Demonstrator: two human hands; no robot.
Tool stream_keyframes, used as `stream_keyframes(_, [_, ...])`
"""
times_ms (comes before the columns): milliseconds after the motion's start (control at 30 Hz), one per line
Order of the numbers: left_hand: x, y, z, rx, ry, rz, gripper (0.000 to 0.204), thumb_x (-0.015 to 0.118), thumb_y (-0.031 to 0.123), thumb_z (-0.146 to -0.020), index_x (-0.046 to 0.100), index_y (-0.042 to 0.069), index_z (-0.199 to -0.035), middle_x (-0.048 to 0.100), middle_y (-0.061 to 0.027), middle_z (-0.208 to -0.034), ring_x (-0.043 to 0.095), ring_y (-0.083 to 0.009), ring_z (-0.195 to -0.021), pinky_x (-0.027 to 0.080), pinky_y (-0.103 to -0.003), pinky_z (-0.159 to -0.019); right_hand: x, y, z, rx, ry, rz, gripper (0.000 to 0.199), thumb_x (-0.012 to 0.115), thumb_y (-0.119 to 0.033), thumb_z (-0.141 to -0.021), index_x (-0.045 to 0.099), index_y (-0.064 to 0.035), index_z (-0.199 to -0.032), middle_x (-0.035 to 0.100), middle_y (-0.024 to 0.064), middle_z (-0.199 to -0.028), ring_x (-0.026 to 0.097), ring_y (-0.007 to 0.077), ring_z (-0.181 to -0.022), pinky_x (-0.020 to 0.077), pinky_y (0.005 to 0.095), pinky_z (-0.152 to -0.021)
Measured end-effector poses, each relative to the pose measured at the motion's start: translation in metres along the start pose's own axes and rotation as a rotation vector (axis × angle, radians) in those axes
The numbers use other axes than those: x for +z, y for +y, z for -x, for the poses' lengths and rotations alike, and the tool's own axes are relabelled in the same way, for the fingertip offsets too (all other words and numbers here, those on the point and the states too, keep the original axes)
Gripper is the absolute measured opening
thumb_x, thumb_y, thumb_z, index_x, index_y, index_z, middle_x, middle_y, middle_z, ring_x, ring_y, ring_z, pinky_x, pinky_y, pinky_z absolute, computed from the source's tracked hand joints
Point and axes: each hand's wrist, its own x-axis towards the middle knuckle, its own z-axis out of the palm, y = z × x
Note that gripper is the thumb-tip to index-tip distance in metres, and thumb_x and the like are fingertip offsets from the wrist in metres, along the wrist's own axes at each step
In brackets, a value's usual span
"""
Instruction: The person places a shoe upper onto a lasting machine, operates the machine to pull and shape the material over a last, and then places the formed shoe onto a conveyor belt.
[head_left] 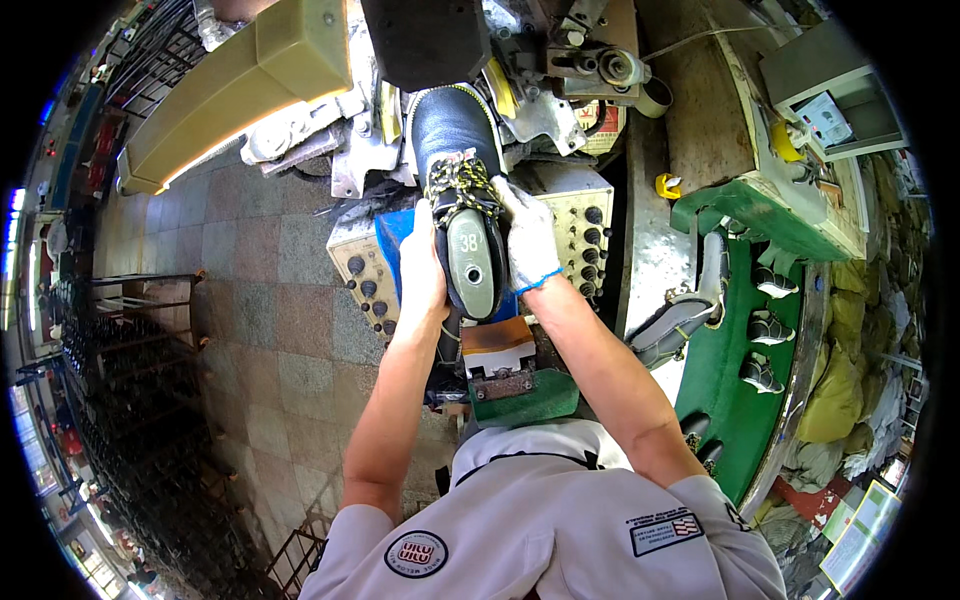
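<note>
A black leather shoe [452,130] with black-and-yellow laces [463,190] sits toe-forward in the machine, its toe beneath a dark metal block [425,40]. Out of its collar shows the top of a grey-green shoe last [468,260] with a round hole. Along the shoe's left side, my bare left hand [425,262] presses with its fingers mostly hidden. My right hand [530,235], in a white glove with a blue cuff, grips the opposite side near the laces. Metal plates [365,150] of the machine flank the toe.
Control boxes with black knobs [592,215] stand on both sides below the shoe. At right, a green bench [735,400] carries several shoes [770,327]; soles [675,325] lie beside it. A beige machine arm [240,95] reaches over the left. Dark racks [130,400] stand farther left.
</note>
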Motion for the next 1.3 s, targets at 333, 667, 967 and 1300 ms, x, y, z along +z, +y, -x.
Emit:
stream_keyframes(333, [-0.019, -0.025, -0.012, 0.210, -0.091, -0.079, 0.049, 0.038, 0.036, -0.112, 0.068, -0.003, -0.114, 0.071, -0.0042, -0.103, 0.062, -0.0112, -0.089, 0.050, -0.028, -0.084, -0.005, 0.043, -0.010, -0.046, 0.050, -0.082, 0.039, 0.064, -0.034, -0.100, 0.072, 0.0033, -0.110, 0.072, 0.0060, -0.101, 0.062, 0.0113, -0.088, 0.0492, 0.0273, -0.081])
stream_keyframes(667, [-0.093, -0.096, -0.014, 0.339, 0.141, -0.733, 0.056, 0.059, 0.037, -0.101, 0.055, -0.004, -0.138, 0.071, -0.0167, -0.112, 0.067, -0.0220, -0.100, 0.051, -0.035, -0.091, -0.089, 0.033, 0.028, -0.069, -0.069, -0.103, 0.060, 0.056, -0.031, -0.103, 0.041, 0.0050, -0.148, 0.061, 0.0194, -0.135, 0.067, 0.0261, -0.113, 0.0576, 0.0344, -0.087])
stream_keyframes(967, [-0.150, -0.209, 0.001, 0.394, 0.089, -1.302, 0.063, 0.064, 0.019, -0.086, 0.042, -0.007, -0.139, 0.061, -0.0274, -0.120, 0.056, -0.0437, -0.117, 0.043, -0.050, -0.101, -0.201, 0.030, 0.119, 0.139, 0.217, -0.134, 0.064, 0.065, -0.031, -0.098, 0.042, 0.0081, -0.142, 0.064, 0.0217, -0.126, 0.069, 0.0335, -0.106, 0.0590, 0.0408, -0.080])
stream_keyframes(1300, [-0.145, -0.046, 0.126, 0.232, 0.203, -0.746, 0.067, 0.086, 0.019, -0.074, 0.058, -0.003, -0.131, 0.073, -0.0188, -0.107, 0.072, -0.0268, -0.095, 0.055, -0.037, -0.085, -0.174, -0.016, 0.159, 0.105, 0.060, -0.076, 0.060, 0.064, -0.024, -0.098, 0.043, 0.0098, -0.142, 0.063, 0.0244, -0.127, 0.068, 0.0334, -0.105, 0.0589, 0.0411, -0.082])
